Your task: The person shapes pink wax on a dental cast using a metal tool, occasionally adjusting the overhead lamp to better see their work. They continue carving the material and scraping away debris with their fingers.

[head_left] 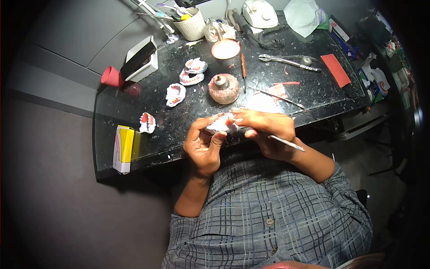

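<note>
My left hand (204,145) grips a white dental cast (219,125) with pink wax on it, over the front edge of the black table. On the cast's right side, my right hand (268,132) touches it with its fingertips and also holds a thin metal tool (286,143), whose end sticks out toward my right forearm. Just beyond my hands stands a round pink-stained burner (224,88) with a metal cap. Another slim tool (282,98) and pink wax scraps (278,91) lie to its right.
Several casts with pink wax (175,94) lie on the left of the black table (121,112). A yellow and white box (123,149) is near the left edge. Farther back are a shallow bowl (225,49), metal pliers (291,62), a red wax sheet (335,71) and a tool cup (191,26).
</note>
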The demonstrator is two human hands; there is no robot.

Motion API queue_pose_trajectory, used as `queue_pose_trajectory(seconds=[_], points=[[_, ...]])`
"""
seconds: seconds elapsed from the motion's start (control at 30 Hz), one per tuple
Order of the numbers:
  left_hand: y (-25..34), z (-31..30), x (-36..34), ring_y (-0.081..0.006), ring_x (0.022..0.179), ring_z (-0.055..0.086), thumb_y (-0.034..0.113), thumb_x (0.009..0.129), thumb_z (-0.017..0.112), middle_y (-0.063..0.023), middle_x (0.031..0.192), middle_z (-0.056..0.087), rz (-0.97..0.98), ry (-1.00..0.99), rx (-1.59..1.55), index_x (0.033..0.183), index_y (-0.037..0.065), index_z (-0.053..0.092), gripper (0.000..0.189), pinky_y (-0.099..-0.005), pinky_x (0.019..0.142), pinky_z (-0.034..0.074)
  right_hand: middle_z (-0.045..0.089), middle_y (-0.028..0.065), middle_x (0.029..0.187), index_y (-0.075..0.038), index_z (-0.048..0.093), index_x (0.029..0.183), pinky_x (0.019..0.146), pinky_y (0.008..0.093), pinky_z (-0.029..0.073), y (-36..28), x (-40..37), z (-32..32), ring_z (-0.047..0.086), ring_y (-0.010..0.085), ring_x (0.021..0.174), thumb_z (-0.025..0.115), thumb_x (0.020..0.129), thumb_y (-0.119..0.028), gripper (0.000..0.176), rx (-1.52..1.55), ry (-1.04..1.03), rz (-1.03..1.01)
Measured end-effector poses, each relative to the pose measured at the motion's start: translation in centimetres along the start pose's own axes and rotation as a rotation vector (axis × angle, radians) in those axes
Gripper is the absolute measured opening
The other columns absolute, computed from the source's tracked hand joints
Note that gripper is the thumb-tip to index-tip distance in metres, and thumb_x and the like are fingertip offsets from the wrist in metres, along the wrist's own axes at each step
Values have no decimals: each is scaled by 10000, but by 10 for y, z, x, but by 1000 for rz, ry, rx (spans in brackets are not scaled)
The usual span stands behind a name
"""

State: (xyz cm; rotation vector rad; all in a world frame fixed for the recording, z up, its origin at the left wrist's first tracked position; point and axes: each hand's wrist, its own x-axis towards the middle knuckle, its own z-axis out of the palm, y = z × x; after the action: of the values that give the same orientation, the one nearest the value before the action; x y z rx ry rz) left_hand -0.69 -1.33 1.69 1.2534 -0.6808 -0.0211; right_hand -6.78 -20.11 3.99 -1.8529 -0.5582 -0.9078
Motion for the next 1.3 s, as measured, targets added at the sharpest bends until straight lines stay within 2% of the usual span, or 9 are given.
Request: queue_pose_trajectory(seconds=[0.1, 0.17, 0.23, 0.5, 0.57, 0.9, 0.97, 1.0, 1.3], points=[[-5, -1, -1, -181, 1066, 643, 70, 929, 737, -146, 1186, 635, 17, -41, 29, 1222, -50, 564, 360, -298, 928, 511, 742, 130, 1100, 8, 680, 1144, 993, 484, 543, 4, -1, 0, 715, 330, 1092, 704, 915, -80, 247, -58, -80, -122], [-7, -1, -1, -192, 1078, 647, 64, 934, 728, -149, 1183, 636, 39, -66, 53, 1220, -50, 559, 351, -303, 929, 514, 735, 113, 1145, -4, 673, 1179, 1079, 555, 461, 1, 1, 0, 688, 340, 1149, 690, 921, -78, 268, -171, -121, -13], [-8, 0, -1, -224, 1091, 649, 33, 925, 724, -186, 1199, 645, 70, -91, 60, 1218, -59, 572, 342, -316, 953, 510, 698, 141, 1249, -19, 671, 1207, 1109, 558, 421, 2, 5, -2, 664, 337, 1190, 696, 913, -74, 301, -241, -48, 62], [-10, -3, 0, -203, 1066, 645, 34, 936, 713, -170, 1161, 630, 123, -90, 137, 1203, -45, 542, 327, -314, 916, 515, 720, 139, 1001, 20, 693, 1054, 827, 371, 588, -5, 4, -3, 727, 298, 929, 740, 873, -23, 192, -106, -19, 5], [-9, -3, -2, -253, 1097, 648, -6, 896, 742, -212, 1162, 655, 96, -49, 142, 1175, -60, 578, 328, -351, 978, 503, 727, 145, 1003, 26, 683, 1025, 830, 363, 596, -1, 2, 1, 736, 302, 934, 748, 863, -11, 178, -87, -36, -9], [-9, -1, -4, -253, 1083, 650, -47, 872, 751, -214, 1147, 650, 106, -39, 131, 1118, -54, 559, 312, -350, 967, 511, 725, 177, 1059, 31, 678, 1043, 889, 393, 600, 1, -1, 5, 735, 324, 999, 757, 862, -27, 207, -109, -42, -76], [-8, 0, -4, -145, 954, 607, -35, 898, 729, -104, 1052, 599, 90, -42, 139, 1119, -40, 552, 283, -293, 879, 505, 723, 179, 1064, 32, 676, 1055, 870, 385, 604, 5, -3, 5, 735, 322, 1002, 751, 862, -12, 212, -149, -65, -91], [-8, 0, -3, -145, 954, 607, -35, 898, 729, -104, 1052, 599, 90, -43, 138, 1119, -40, 552, 283, -293, 879, 505, 723, 179, 1064, 32, 676, 1055, 870, 385, 604, 6, -4, 5, 735, 322, 1002, 751, 862, -12, 212, -150, -65, -90], [-2, 0, 5, -175, 1024, 636, 54, 960, 681, -124, 1129, 611, 49, -47, 125, 1219, -52, 565, 303, -294, 922, 492, 736, 177, 1011, 24, 684, 1001, 795, 331, 585, 12, 1, -8, 746, 284, 904, 689, 921, 1, 83, -235, 183, 46]])
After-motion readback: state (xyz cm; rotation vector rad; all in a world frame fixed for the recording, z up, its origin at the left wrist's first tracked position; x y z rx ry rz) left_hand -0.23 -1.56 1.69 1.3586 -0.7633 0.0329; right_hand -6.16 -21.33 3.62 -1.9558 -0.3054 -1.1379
